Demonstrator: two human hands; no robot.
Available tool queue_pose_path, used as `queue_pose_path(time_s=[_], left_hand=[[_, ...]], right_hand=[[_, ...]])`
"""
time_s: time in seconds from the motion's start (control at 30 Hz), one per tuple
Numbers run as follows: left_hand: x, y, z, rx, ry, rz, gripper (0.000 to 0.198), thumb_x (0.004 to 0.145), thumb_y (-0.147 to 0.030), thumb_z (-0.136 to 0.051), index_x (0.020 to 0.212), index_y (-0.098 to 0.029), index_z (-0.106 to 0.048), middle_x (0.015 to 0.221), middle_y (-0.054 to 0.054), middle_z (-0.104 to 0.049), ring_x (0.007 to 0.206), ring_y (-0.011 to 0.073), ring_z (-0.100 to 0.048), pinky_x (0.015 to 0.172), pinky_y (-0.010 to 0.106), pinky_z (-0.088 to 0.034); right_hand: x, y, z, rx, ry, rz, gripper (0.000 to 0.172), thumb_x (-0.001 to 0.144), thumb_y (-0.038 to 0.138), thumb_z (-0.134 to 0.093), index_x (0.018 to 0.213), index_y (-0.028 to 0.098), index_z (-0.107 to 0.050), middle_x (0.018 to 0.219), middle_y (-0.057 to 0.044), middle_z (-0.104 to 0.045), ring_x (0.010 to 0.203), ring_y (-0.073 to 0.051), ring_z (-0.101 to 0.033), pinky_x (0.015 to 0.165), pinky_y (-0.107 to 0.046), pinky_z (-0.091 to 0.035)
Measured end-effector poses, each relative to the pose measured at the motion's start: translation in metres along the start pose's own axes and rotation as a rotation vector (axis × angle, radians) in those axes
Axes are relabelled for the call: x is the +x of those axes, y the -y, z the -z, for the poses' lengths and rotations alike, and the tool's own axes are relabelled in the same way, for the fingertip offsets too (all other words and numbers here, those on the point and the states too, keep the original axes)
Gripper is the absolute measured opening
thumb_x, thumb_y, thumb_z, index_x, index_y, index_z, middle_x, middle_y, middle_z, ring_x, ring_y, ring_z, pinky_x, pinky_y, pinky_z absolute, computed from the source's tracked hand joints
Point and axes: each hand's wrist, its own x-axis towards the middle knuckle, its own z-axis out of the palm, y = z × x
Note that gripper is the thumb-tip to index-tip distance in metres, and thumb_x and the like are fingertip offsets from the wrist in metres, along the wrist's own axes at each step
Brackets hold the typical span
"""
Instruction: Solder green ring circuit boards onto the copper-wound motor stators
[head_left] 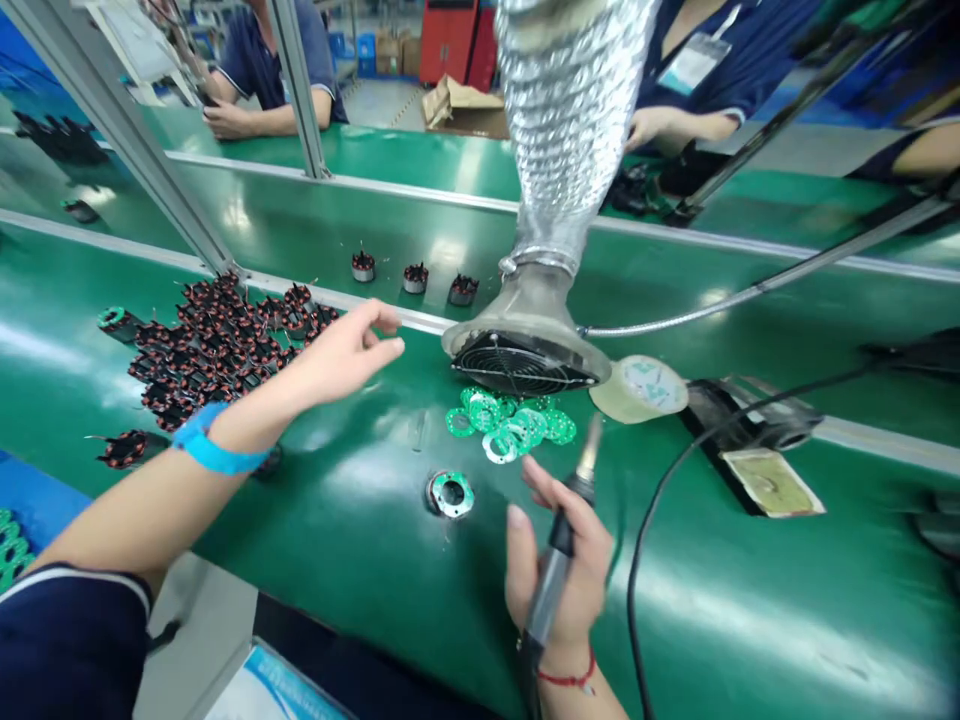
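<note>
My left hand (337,358) reaches over the green bench near its rail, thumb and forefinger apart, with nothing seen between them. To its left lies a heap of small motor stators (202,345) with copper windings. My right hand (566,565) holds a soldering iron (555,575), its tip pointing up and away, while thumb and forefinger stay spread. Just left of that hand, a single stator with a green ring board on top (451,494) sits on the bench. Behind it lies a loose pile of green ring-shaped circuit boards (517,425).
A fume extractor hood (525,345) hangs low over the boards on a foil duct (574,120). Right of it are a solder roll (639,388) and an iron stand with a sponge tray (772,480). Three stators (415,278) stand beyond the rail. Co-workers sit opposite.
</note>
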Motion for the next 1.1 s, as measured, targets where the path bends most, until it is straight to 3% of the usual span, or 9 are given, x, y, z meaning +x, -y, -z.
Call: queue_pose_path(time_s=[0.1,0.17,0.27,0.37,0.5,0.77,0.9,1.0,1.1], left_hand=[[0.065,0.005,0.026,0.361,-0.115,-0.019,0.031,0.087,-0.028,-0.057,0.114,-0.012,-0.056,0.120,0.011,-0.056,0.095,0.0184,-0.060,0.094,0.036,-0.045],[0.108,0.011,0.029,0.519,-0.113,0.184,0.042,0.090,-0.031,-0.057,0.128,-0.016,-0.050,0.136,0.011,-0.049,0.122,0.0214,-0.052,0.108,0.032,-0.037],[0.154,0.017,0.022,0.648,-0.124,0.313,0.046,0.093,-0.030,-0.056,0.133,-0.008,-0.047,0.137,0.019,-0.049,0.129,0.0268,-0.049,0.107,0.036,-0.040],[0.178,0.027,0.017,0.757,-0.137,0.422,0.042,0.095,-0.036,-0.055,0.128,-0.010,-0.053,0.128,0.017,-0.057,0.115,0.0273,-0.059,0.096,0.046,-0.050],[0.196,0.045,0.017,0.817,-0.124,0.453,0.038,0.094,-0.037,-0.058,0.125,-0.016,-0.055,0.125,0.010,-0.059,0.108,0.0229,-0.061,0.091,0.046,-0.054],[0.216,0.054,0.001,0.805,0.125,0.288,0.039,0.093,-0.035,-0.058,0.127,-0.016,-0.053,0.125,0.010,-0.059,0.106,0.0221,-0.062,0.089,0.044,-0.055],[0.203,0.042,-0.021,0.833,0.210,0.130,0.066,0.088,-0.025,-0.059,0.147,-0.016,-0.029,0.137,0.019,-0.050,0.113,0.0267,-0.062,0.092,0.037,-0.052],[0.193,0.033,-0.039,0.861,0.230,0.012,0.079,0.086,-0.020,-0.051,0.152,-0.017,-0.007,0.147,0.023,-0.036,0.116,0.0313,-0.061,0.095,0.039,-0.049],[0.192,0.027,-0.050,0.876,0.265,-0.100,0.080,0.084,-0.015,-0.049,0.151,-0.021,-0.007,0.151,0.020,-0.030,0.124,0.0330,-0.056,0.102,0.042,-0.045]], right_hand=[[0.009,-0.008,0.007,0.092,-0.220,-0.046,0.037,0.082,0.017,-0.065,0.118,0.016,-0.057,0.112,-0.015,-0.071,0.098,-0.026,-0.070,0.083,-0.044,-0.054],[0.015,-0.014,0.009,0.082,-0.295,-0.058,0.035,0.082,0.019,-0.065,0.116,0.015,-0.057,0.111,-0.017,-0.072,0.095,-0.026,-0.070,0.081,-0.043,-0.054],[0.020,-0.024,0.006,-0.071,-0.295,-0.030,0.029,0.087,0.025,-0.059,0.115,0.016,-0.059,0.109,-0.016,-0.072,0.096,-0.028,-0.068,0.081,-0.043,-0.053],[0.024,-0.034,-0.002,-0.213,-0.264,0.064,0.031,0.092,0.026,-0.051,0.121,0.019,-0.058,0.107,-0.012,-0.072,0.087,-0.024,-0.066,0.074,-0.038,-0.053],[0.026,-0.041,-0.010,-0.261,-0.248,0.086,0.034,0.093,0.021,-0.048,0.127,0.018,-0.052,0.110,-0.010,-0.071,0.090,-0.021,-0.064,0.075,-0.034,-0.053],[0.020,-0.044,-0.017,-0.223,-0.152,0.058,0.036,0.092,0.021,-0.049,0.128,0.020,-0.050,0.110,-0.008,-0.069,0.092,-0.020,-0.063,0.078,-0.033,-0.054],[0.022,-0.042,-0.019,-0.213,-0.162,0.015,0.035,0.093,0.022,-0.047,0.128,0.021,-0.051,0.104,-0.007,-0.068,0.088,-0.020,-0.064,0.076,-0.034,-0.054],[0.021,-0.039,-0.019,-0.171,-0.120,-0.013,0.035,0.093,0.023,-0.046,0.128,0.022,-0.051,0.100,-0.007,-0.066,0.089,-0.020,-0.064,0.076,-0.034,-0.055],[0.020,-0.038,-0.018,-0.128,-0.079,-0.050,0.033,0.093,0.024,-0.047,0.126,0.022,-0.053,0.101,-0.007,-0.066,0.091,-0.020,-0.064,0.077,-0.035,-0.055]])
